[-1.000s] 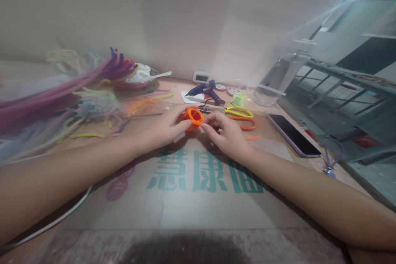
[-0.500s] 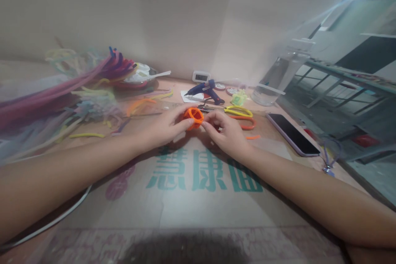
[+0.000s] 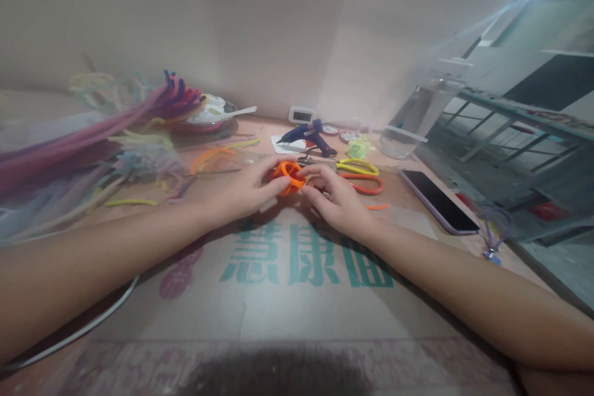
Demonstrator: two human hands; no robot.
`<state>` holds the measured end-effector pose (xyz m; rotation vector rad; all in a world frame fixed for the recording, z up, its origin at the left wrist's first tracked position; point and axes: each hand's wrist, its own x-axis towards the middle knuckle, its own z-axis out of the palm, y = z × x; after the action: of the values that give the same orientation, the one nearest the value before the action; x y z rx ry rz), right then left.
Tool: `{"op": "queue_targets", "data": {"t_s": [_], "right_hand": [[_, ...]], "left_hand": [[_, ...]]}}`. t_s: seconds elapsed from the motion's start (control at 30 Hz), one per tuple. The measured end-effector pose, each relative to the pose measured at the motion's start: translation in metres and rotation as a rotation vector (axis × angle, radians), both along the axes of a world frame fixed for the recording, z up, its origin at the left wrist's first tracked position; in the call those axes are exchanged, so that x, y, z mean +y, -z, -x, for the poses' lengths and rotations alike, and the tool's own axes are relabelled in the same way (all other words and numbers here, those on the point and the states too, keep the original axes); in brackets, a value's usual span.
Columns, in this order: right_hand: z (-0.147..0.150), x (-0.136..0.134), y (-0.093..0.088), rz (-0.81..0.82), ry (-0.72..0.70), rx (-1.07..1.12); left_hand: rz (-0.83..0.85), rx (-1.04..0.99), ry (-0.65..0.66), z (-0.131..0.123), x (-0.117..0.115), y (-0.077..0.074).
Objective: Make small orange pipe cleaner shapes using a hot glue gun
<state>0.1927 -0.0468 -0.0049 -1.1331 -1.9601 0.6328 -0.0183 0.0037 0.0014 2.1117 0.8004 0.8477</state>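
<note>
A small, round, open-work piece of bent orange pipe cleaners (image 3: 290, 169) is held above the table, with a hollow middle. My left hand (image 3: 257, 189) grips it from the left, the thumb along its near side and the other fingers partly hidden behind. At its right edge my right hand (image 3: 336, 198) closes thumb and forefinger on the orange rim, the forefinger reaching over into the hollow. Just behind the right hand lie scissors with one yellow and one orange handle (image 3: 366, 184). A short orange pipe-cleaner scrap (image 3: 379, 206) rests right of that hand.
Behind the hands lies a dark blue glue gun (image 3: 306, 133), near a small white digital clock (image 3: 302, 115). Bundles of coloured pipe cleaners (image 3: 153, 111) fill the left. A phone (image 3: 439, 201) and a clear plastic container (image 3: 399, 142) are at right. Printed cardboard (image 3: 269, 315) covers the table.
My right forefinger has moved left, over the rim into the hollow of the orange piece. The piece looks slightly tilted or squeezed. My left hand has hardly moved.
</note>
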Motion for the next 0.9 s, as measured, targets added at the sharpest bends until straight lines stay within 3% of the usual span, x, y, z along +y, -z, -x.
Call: {"op": "queue_targets", "data": {"t_s": [0.27, 0.5, 0.9], "right_hand": [[0.002, -0.004, -0.005, 0.031, -0.049, 0.056], [-0.001, -0.006, -0.003, -0.059, -0.029, 0.075], [0.001, -0.004, -0.003, -0.054, 0.009, -0.025]], "left_hand": [[0.005, -0.058, -0.002, 0.002, -0.002, -0.003], [0.140, -0.184, 0.019, -0.001, 0.001, -0.004], [0.220, -0.131, 0.038, 0.000, 0.000, -0.008]]}}
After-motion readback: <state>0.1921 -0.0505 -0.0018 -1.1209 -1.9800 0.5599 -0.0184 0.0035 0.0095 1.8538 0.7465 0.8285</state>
